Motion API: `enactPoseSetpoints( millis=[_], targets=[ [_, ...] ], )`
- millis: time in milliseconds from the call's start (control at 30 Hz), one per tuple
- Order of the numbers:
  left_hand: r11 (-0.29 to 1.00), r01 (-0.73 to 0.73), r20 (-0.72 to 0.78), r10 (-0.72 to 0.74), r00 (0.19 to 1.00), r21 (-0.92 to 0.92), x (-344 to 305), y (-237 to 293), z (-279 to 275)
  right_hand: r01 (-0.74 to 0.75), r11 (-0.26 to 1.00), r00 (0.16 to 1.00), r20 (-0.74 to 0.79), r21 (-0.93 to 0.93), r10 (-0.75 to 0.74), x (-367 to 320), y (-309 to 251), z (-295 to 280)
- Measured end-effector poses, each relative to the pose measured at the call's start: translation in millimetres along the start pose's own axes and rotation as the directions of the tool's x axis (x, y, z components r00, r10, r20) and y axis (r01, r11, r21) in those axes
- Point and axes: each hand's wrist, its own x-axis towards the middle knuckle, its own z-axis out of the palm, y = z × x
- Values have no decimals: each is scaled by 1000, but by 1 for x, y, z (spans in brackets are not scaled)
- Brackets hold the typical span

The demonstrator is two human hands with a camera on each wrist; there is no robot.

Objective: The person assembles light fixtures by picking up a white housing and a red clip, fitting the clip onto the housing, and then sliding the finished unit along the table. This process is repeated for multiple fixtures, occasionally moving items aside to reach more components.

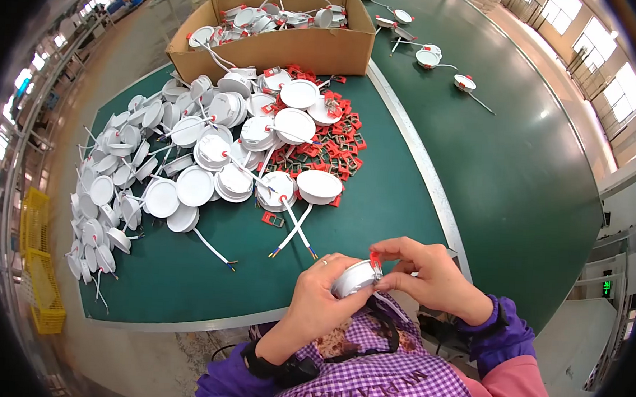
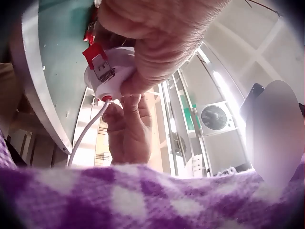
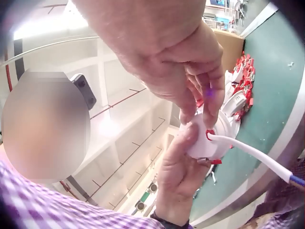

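A round white downlight (image 1: 355,278) is held in front of the apron, gripped round its rim by my left hand (image 1: 321,293). The right hand (image 1: 429,275) pinches at a red spring clip (image 1: 376,260) on the lamp's side with thumb and fingertips. In the left wrist view, a red clip (image 2: 94,56) with a metal coil spring sits on the white housing (image 2: 125,62). A white cable (image 3: 257,153) leaves the back of the lamp through a red grommet (image 3: 209,135). Fingers partly hide the clip in the right wrist view.
Many white downlights (image 1: 195,185) with cables are heaped on the green table (image 1: 270,296), beside a pile of loose red clips (image 1: 344,146). A cardboard box (image 1: 282,55) of lamps stands behind. Several lamps (image 1: 427,57) lie on the green surface beyond the metal edge (image 1: 424,164).
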Motion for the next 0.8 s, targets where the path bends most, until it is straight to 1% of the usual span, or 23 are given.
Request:
enactPoseSetpoints(
  millis=[67,133,200,233,267,300,333,400,433,467,500,533,567,600,633,667,700,733,767,800],
  targets=[
    [1000,4,15,-4,1000,3,1,6,1,71,996,997,7,-57,-71,-2,-5,-3],
    [1000,9,34,-9,999,9,2,8,1,63,996,998,6,-56,-63,-4,-4,-4],
    [1000,-18,55,17,998,23,4,5,2,56,997,998,-1,-57,-56,-2,-2,-5],
    [1000,-18,60,17,998,24,6,4,3,61,996,998,-28,-62,-63,0,0,-3],
    [999,36,44,-36,998,14,7,4,4,64,996,996,-51,-64,-67,1,2,0],
    [997,82,23,-82,996,4,9,3,5,44,999,996,-81,6,-43,3,1,1],
    [997,76,22,-76,997,9,11,3,7,51,999,995,-84,6,-50,5,1,-3],
    [962,227,120,-210,970,-154,16,3,12,-28,996,1000,9,79,28,10,4,-17],
    [963,224,121,-206,971,-153,20,2,11,-50,997,998,26,56,49,12,7,-25],
    [998,59,102,-63,993,37,27,2,7,-10,1000,1000,-16,-18,10,14,7,-34],
    [968,-105,108,82,991,228,35,3,2,-47,993,993,-112,-112,34,17,7,-47],
    [917,-145,74,126,989,372,42,9,-6,-9,990,960,-277,-143,-31,24,25,-62],
    [815,-164,44,168,985,556,52,13,-15,-14,987,877,-475,-160,-65,28,34,-79],
    [678,-166,24,214,976,716,60,16,-23,-36,974,754,-646,-224,-120,33,44,-91],
    [678,-166,20,217,976,716,66,13,-29,-75,952,678,-716,-296,-169,34,41,-96],
    [539,-179,51,243,969,823,72,5,-34,-120,925,592,-774,-360,-224,34,37,-100],
    [383,-186,88,259,962,905,78,-5,-36,-67,925,618,-743,-375,-257,36,35,-95],
    [382,-188,90,259,962,905,83,-15,-38,-14,923,641,-712,-386,-288,39,31,-85],
    [301,-168,108,207,972,939,88,-26,-39,96,932,717,-625,-348,-307,45,35,-74],
    [216,-152,120,153,981,964,92,-34,-39,50,947,835,-507,-316,-213,47,32,-61]
  ],
)
